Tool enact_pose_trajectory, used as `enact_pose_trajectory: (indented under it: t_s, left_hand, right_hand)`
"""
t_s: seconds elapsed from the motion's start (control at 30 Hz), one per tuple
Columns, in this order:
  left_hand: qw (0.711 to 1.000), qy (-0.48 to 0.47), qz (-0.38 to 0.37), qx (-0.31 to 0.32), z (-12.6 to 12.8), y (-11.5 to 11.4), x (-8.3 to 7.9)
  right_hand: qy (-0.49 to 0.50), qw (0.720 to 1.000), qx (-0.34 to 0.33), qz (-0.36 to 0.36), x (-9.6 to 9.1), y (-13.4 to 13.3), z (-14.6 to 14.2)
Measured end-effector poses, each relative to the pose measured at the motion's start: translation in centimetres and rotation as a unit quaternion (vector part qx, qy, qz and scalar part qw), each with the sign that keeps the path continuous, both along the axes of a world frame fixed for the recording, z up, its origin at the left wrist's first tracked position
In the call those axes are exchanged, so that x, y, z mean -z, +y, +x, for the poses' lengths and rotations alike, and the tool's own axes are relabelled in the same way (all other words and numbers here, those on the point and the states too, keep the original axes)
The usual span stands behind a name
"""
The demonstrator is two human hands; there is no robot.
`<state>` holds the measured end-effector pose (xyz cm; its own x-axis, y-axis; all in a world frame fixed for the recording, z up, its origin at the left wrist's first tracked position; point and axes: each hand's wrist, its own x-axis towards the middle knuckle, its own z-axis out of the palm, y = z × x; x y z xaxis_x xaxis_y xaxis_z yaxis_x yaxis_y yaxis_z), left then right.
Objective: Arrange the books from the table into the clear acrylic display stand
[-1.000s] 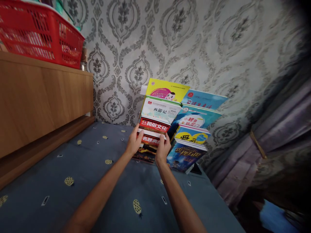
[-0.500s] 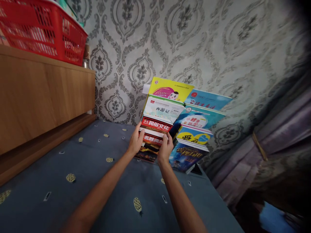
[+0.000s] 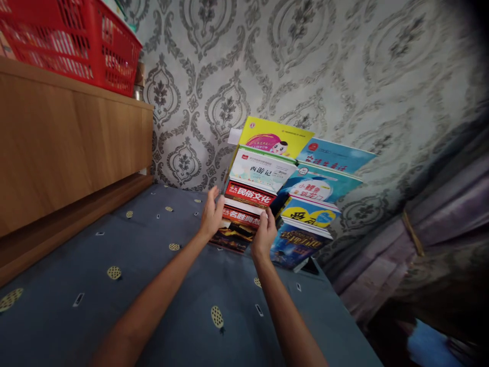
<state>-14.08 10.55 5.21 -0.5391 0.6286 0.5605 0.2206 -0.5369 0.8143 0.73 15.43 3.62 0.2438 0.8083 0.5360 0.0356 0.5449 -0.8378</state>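
Observation:
My left hand is just beside the left edge of a front book with a red title band and a dark picture, its thumb and fingers apart. At the same book's right edge is my right hand, thumb at the upper corner and fingers bent close round it. Behind stand a red-titled book, a white book and a yellow book, leaning back in tiers. To the right, a dark blue book fronts a yellow-and-blue book, a teal book and a light blue book.
The books stand on a blue-grey cloth with pineapple prints, before a patterned wall. A wooden cabinet at left carries a red basket. A tied curtain hangs at right, past the cloth's edge.
My left hand has come away from the front book's left edge, its fingers spreading. The front book sits slightly lower against the one behind. The whole view has shifted slightly.

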Motion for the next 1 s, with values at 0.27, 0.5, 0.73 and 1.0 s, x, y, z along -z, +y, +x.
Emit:
enact_pose_trajectory:
  t_s: [0.27,0.5,0.73,1.0]
  left_hand:
    - [0.986,-0.166,0.015,-0.024,-4.4,-0.7,-1.8]
    - [0.988,-0.131,0.01,0.081,-3.2,0.0,-1.7]
    - [0.995,-0.026,-0.007,0.092,-2.3,2.2,-2.7]
    - [0.997,0.016,-0.032,0.073,-1.9,3.2,-3.3]
  right_hand:
    - [-0.056,0.998,0.012,-0.003,1.1,-3.1,1.1]
    - [-0.069,0.997,0.027,0.025,-0.7,-2.7,1.1]
    - [-0.061,0.995,0.019,0.074,-4.5,-1.0,1.7]
    - [0.005,0.998,-0.028,0.048,-6.0,3.0,2.2]
